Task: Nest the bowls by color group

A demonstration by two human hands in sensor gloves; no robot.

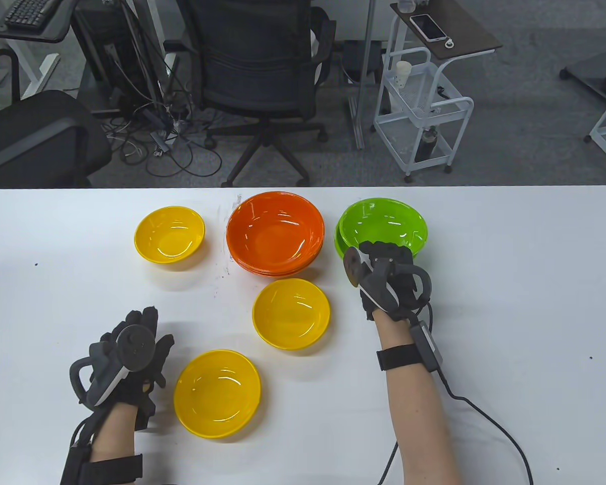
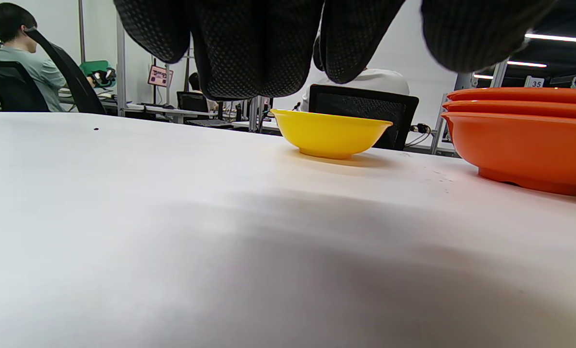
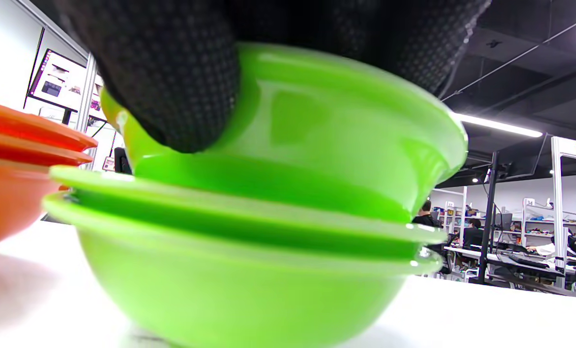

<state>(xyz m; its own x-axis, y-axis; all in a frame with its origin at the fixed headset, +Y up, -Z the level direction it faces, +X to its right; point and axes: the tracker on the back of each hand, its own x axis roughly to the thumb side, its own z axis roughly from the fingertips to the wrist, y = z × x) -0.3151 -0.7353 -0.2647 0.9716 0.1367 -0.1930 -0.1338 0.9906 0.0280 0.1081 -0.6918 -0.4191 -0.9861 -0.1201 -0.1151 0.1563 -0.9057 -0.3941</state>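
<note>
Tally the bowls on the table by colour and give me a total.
Yellow bowls: 3, all standing apart: far left, middle, near.
Orange bowls: 3, nested in one stack.
Green bowls: 3, the top one tilted under the right hand.
Total: 9 bowls.

- White bench (image 1: 510,283) under everything.
- Black office chair (image 1: 260,65) behind it.
- White wire cart (image 1: 421,108), phone (image 1: 427,26) on its dark top.
- Keyboard (image 1: 28,12) at far left.
- Cables (image 1: 151,136) tangled on the floor.
</note>
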